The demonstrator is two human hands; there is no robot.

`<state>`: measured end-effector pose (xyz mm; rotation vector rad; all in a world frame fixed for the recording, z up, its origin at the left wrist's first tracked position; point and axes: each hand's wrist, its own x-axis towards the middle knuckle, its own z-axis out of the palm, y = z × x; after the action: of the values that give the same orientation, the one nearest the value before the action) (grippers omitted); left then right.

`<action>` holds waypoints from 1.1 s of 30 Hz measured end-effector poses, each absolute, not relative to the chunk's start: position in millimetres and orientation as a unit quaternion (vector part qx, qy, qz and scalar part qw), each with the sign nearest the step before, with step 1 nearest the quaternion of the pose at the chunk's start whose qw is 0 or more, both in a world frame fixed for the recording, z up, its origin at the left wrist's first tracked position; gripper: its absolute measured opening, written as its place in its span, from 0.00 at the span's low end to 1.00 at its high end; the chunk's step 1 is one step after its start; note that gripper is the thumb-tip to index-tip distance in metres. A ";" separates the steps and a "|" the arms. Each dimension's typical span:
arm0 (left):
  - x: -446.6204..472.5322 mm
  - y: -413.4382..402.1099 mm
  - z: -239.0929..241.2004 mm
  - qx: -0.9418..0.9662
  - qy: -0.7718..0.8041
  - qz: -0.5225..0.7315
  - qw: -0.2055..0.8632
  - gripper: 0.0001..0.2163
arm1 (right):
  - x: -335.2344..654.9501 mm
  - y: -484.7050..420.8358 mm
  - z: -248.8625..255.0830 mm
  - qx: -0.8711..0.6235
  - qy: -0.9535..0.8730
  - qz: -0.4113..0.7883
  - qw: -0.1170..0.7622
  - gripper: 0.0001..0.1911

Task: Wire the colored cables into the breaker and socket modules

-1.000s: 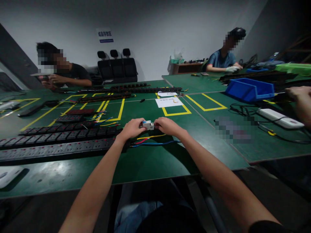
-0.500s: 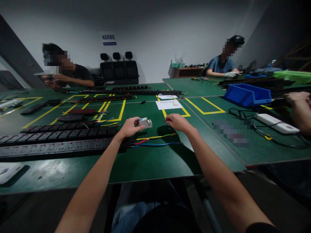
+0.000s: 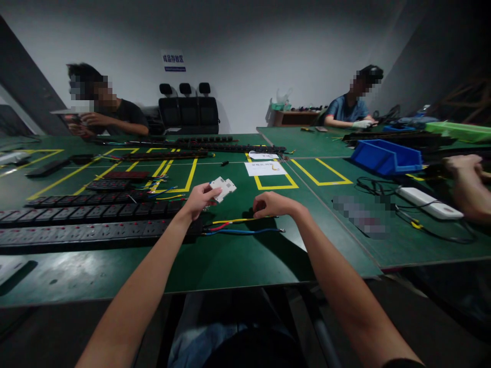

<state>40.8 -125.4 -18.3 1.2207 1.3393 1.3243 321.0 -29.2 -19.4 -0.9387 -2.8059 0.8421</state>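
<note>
My left hand [image 3: 200, 200] grips a small white circuit breaker [image 3: 223, 189] between thumb and fingers, its flat side turned up above the green table. To the right, my right hand [image 3: 271, 204] is closed, its fingers curled in just above the yellow wire [image 3: 232, 221]; whether they pinch it or something small is hidden. A blue wire [image 3: 249, 232] and a short red wire [image 3: 218, 227] come out with the yellow one from the end of a long black power strip [image 3: 95, 232] at the left.
More black socket strips [image 3: 111, 210] lie behind the nearest one. A white paper label [image 3: 264, 169] rests by yellow tape outlines. To the right are a blue bin [image 3: 385, 157], a white power strip [image 3: 429, 203] with cables, and another person's hand [image 3: 466, 168]. Two people sit across the table.
The breaker in my left hand has tilted and risen slightly, showing its broad side. My right hand has come down and left towards the yellow wire, its fingers curling more.
</note>
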 end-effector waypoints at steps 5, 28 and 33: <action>42.0 -125.6 -19.5 0.520 0.550 0.492 0.430 0.20 | 311.1 -33.6 -22.6 -0.338 -0.915 0.218 0.029 0.06; 51.6 -131.5 -22.1 0.603 0.503 0.389 0.483 0.19 | 292.3 -39.5 -42.6 -0.410 -0.904 0.092 0.077 0.11; 51.9 -131.5 -23.1 0.603 0.501 0.397 0.477 0.18 | 303.4 -36.3 -29.7 -0.394 -0.907 0.135 0.060 0.08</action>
<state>51.9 -131.5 -23.1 1.4741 1.2235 0.9705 303.4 -36.3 -29.7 -1.1918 -2.7473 0.4072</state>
